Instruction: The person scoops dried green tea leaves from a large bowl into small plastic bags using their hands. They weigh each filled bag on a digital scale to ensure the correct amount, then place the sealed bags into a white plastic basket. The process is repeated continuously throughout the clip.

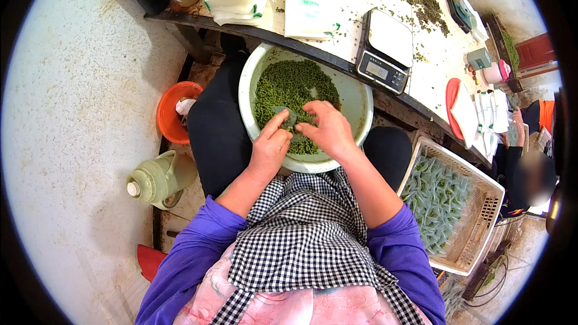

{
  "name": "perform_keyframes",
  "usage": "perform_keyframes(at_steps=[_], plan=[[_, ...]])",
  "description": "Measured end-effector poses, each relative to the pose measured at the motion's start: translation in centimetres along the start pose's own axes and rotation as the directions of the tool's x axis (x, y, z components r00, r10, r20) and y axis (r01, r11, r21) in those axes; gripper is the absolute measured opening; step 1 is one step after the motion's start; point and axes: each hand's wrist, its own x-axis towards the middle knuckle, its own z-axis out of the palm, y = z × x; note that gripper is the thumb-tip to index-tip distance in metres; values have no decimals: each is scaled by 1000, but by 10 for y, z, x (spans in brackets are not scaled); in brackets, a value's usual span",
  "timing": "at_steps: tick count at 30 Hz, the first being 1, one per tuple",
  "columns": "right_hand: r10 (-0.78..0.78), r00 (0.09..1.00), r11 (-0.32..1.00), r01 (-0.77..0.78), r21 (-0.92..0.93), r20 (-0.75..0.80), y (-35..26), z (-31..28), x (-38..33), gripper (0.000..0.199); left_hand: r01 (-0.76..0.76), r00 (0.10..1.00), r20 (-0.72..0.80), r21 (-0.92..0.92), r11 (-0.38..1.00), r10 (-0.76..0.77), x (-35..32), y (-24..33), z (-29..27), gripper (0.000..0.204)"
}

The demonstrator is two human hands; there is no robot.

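Observation:
A wide pale-green basin (356, 103) between my knees holds many small round green berries (301, 81). Over it, my left hand (271, 147) is closed, pinching a small clear plastic bag (284, 118) with something green in it. My right hand (330, 129) is just right of the bag, thumb and forefinger curved with a gap between them. I cannot tell whether its fingertips touch the bag, and its other fingers are partly hidden.
Beyond the basin, a table (343, 3) bears a digital scale (384, 51), stacked white bags (310, 12) and loose berries. Filled bags lie in a crate (484, 225) at right, near another person (533, 177). A thermos jug (159, 179) and orange bucket (171, 111) stand left.

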Motion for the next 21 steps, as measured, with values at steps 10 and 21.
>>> perform_keyframes(at_steps=[10,21], plan=[[63,991,974,-86,209,116,24,0,10,27,74,997,23,-54,996,-73,-3,-3,2,14],[30,997,997,-24,-79,77,48,23,3,16,19,981,191,-190,982,18,-10,20,5,17]])
